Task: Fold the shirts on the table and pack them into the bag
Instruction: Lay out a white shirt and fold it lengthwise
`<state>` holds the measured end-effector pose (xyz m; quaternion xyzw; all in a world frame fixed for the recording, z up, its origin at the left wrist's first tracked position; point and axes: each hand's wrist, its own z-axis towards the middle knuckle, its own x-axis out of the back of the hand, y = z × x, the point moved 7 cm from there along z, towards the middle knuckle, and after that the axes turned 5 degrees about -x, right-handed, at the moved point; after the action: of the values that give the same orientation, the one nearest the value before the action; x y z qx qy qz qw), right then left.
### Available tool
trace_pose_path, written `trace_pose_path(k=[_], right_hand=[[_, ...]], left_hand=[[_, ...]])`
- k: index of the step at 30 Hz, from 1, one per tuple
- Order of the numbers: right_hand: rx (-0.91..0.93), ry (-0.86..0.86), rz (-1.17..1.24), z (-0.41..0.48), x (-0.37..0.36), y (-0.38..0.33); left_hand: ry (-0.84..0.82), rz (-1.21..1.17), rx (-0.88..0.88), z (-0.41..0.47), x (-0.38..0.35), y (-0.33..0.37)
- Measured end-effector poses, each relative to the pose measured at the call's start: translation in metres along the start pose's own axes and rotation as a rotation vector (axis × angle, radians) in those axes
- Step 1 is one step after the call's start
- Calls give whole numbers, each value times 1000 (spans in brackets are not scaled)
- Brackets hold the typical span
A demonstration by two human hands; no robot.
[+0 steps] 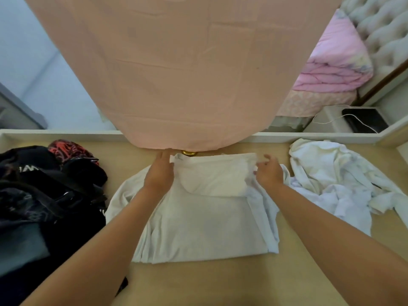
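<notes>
Left grip (159, 173) lies flat, fingers straight, on the white shirt (205, 217) spread on the counter (198, 283). Right grip (269, 172) curls at its folded edge, hold unclear. Soft, light, limp cloth, probably best taken at both folded corners.

Bedroom corner in soft, even light

A large pink cloth (176, 74) hangs over the middle, above a light wooden table (198, 283) with a white raised edge. A pale blue wall (26, 51) lies left. On the right, a folded pink quilt (335, 62) sits by a white tufted headboard (384, 34), with a bedside cabinet (326, 122) below carrying a white cable (353, 117).
</notes>
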<state>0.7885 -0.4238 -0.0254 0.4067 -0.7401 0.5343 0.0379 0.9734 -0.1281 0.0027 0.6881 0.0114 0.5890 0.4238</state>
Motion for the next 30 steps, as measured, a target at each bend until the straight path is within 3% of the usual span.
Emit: trace_pose_path(k=[4,7,9,11,15,19,21,27,30], right_hand=[[163,-58,-486,-18,-6,33],[328,16,-688,-53,6,70],[338,33,-761,-70,13,92],[340,27,-818,-76,16,107],[356,-25,-624,-80,20,123],[254,82,-245,-93,37,125],[198,101,-194,-96,42,128],[102,-157,-973,-89,44,152],[184,-89,-1164,-92,42,126]], left_hand=[[-124,2,-65,-36,-43,4],[-280,151,-207,-95,-86,3],[-375,246,-231,-123,-104,-8],[-359,321,-218,-133,-108,-16],[-293,261,-191,-147,-102,1],[-399,365,-211,-166,-111,-1],[-424,390,-189,-167,-112,-4],[-535,360,-217,-165,-98,17],[-506,332,-338,-172,-98,26]])
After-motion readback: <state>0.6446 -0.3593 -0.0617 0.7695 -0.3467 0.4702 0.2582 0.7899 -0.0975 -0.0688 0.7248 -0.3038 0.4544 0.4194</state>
